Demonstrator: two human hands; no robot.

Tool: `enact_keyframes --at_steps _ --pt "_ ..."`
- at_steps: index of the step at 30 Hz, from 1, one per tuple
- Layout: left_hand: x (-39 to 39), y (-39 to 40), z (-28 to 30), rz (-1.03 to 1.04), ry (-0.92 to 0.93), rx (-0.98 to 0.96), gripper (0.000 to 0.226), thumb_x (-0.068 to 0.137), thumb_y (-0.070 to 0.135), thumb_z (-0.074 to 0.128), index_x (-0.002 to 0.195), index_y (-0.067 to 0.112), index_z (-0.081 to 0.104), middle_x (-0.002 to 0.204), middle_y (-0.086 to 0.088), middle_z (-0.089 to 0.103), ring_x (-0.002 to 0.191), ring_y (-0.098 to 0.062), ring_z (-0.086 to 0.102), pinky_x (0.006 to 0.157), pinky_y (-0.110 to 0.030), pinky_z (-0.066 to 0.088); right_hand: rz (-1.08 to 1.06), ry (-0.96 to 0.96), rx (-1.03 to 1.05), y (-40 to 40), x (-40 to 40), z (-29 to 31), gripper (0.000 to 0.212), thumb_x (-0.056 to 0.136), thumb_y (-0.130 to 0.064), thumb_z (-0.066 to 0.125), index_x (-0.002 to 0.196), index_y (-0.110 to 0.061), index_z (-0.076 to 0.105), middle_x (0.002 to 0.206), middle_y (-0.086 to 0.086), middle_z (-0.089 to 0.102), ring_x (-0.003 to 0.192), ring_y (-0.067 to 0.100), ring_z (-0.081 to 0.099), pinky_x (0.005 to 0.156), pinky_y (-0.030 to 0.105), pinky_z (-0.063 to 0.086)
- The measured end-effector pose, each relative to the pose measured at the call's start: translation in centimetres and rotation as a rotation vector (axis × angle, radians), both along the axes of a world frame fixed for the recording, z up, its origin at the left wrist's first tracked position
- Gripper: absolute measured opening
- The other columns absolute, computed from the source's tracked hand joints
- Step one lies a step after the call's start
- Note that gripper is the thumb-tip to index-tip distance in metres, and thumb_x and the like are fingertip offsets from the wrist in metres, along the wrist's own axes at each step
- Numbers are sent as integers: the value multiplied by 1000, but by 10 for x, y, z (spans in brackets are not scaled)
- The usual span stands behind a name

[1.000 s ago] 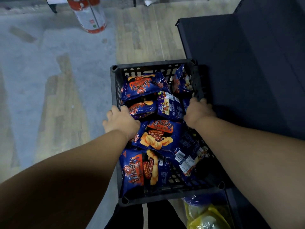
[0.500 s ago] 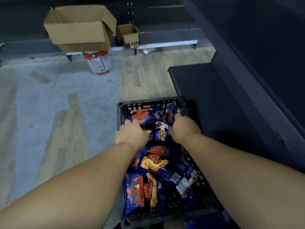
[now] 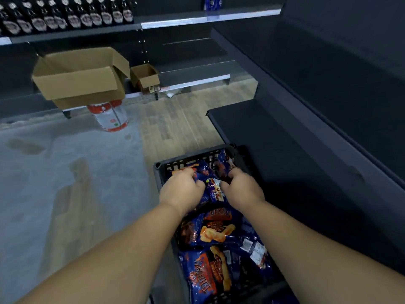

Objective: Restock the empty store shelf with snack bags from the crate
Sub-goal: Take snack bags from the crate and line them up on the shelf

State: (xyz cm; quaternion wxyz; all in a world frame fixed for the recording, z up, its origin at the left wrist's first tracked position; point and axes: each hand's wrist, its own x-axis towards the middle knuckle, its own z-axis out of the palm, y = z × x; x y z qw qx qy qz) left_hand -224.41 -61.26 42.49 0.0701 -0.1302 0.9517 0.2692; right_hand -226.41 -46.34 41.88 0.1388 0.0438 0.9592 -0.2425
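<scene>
At the far left, a row of dark bottles (image 3: 65, 17) with round pale labels lines an upper shelf, the print too small to read. Below it an open cardboard box (image 3: 81, 77) sits on a lower shelf, a smaller box (image 3: 145, 77) beside it, and a red-and-white can (image 3: 109, 116) stands on the floor under the big box. The black plastic crate (image 3: 158, 170) rests on the floor against the dark empty shelf (image 3: 274, 150) at right, and is full of blue snack bags (image 3: 215, 231) printed with orange lettering in a script that is too blurred to read, plus pictures of curled golden snacks. The left hand (image 3: 180, 193) reaches into the far end of the crate, fingers curled down on a blue bag (image 3: 202, 172) there. The right hand (image 3: 242, 189) lies just beside it, its fingers seemingly clamped on another bag (image 3: 222, 165) standing against the crate's far wall, though the grip is partly hidden. Both forearms stretch forward, nearly parallel. Compared with half a second ago the hands are in much the same place on the same bags, while the view has tilted up, bringing the bottles and upper shelves into sight.
</scene>
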Motion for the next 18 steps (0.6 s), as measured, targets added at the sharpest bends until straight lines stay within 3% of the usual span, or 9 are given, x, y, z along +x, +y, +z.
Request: enact_keyframes --at_steps 2,5,10,18 --pt "3 -14 -1 -46 5 29 28 88 30 50 112 19 62 109 -4 65 99 -24 59 77 -28 44 -70 11 -21 -12 10 -2 35 95 -36 51 122 -13 53 114 11 63 100 31 59 79 37 51" --pt "9 -47 -1 -103 28 93 20 88 32 52 102 22 62 98 0 65 91 -21 59 79 -30 49 -206 24 -87 -36 30 -3 36 95 -36 50 124 -15 53 114 7 63 98 27 59 77 35 51" --pt "15 -88 8 -201 55 122 22 88 32 54 104 22 64 107 0 64 96 -21 57 83 -30 47 -385 41 -169 -76 65 -2 37 94 -40 51 125 -20 56 97 -3 59 85 17 55 69 29 45" --pt "0 -85 4 -386 87 120 26 89 31 54 111 18 63 115 -2 56 105 -21 54 91 -33 45 -556 95 -155 -75 79 12 37 95 -44 52 128 -26 52 113 -6 57 96 15 55 72 28 41"
